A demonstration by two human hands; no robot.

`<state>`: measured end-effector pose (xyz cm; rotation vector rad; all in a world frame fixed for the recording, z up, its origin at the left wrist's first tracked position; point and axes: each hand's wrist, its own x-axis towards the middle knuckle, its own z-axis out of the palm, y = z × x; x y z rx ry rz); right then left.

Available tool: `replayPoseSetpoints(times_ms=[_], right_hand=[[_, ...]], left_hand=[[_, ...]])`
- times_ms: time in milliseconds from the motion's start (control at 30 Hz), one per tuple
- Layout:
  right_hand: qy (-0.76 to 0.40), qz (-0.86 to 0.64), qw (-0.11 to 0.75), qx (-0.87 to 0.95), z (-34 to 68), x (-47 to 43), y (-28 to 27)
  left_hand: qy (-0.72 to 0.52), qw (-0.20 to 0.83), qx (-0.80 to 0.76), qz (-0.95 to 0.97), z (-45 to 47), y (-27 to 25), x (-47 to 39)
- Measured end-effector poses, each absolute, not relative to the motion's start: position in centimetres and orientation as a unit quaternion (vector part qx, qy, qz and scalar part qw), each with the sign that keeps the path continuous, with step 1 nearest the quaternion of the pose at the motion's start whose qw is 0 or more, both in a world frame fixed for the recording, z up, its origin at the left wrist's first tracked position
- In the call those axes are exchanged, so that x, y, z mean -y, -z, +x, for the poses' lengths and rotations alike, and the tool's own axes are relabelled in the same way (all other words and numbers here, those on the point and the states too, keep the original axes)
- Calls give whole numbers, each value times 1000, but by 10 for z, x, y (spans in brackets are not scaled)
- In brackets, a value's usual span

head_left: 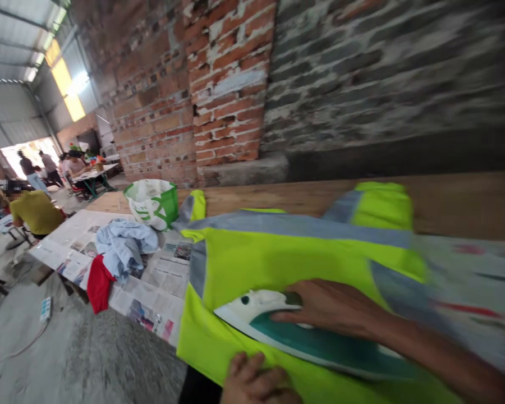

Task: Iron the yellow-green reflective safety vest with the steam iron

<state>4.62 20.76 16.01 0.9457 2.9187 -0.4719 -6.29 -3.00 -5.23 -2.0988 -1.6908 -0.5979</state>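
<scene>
A clothes iron (pixel 265 324), white and teal, rests on a bright yellow-green garment (pixel 244 264) with grey bands. My right hand (pixel 324 306) is closed around the iron's handle, and the iron's tip points left. At the bottom of the view, my left hand (pixel 258 384) lies on the garment's near edge, fingers apart and slightly bent, holding nothing. The garment is spread over the table, its sleeves toward the wall. Motion blurs the right side, so the iron's rear end is unclear.
Newspaper (pixel 164 280) covers the table. On it lie a crumpled light-blue cloth (pixel 124 241) and a red cloth (pixel 100 283) hanging over the edge. A green-and-white bag (pixel 164 207) stands behind. A brick wall (pixel 231 84) borders the table; a power strip (pixel 45 310) and people are at left.
</scene>
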Motion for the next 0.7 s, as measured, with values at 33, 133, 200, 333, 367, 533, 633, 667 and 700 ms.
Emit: replayPoseSetpoints(times_ms=[33,133,200,333,367,533,633,667,700], right_hand=[[133,303,19,-943,49,-198,-168],[95,294,48,-950,51,-184,-184],[89,306,46,-947,48,-188,-188],[53,353,23,-934,39,-218,-189],[47,364,18,-930,36,-229,-189],[45,407,4,-912,15,-290,-190],[52,452,-16,-890,1,-327,-188],[53,468,-25,-882,-4,-337,-187],[52,483,-34,-874,-7,-345,-186]], left_hand=[[233,180,612,-734,-61,42,34],[282,189,599,-726,-60,15,41],[276,193,582,-740,-62,3,42],[295,243,544,-747,-65,-13,39],[303,248,543,-743,-64,-16,38],[336,253,536,-732,-55,-31,33],[334,249,528,-740,-54,-33,32],[329,246,527,-744,-55,-33,32],[322,242,528,-748,-56,-31,32]])
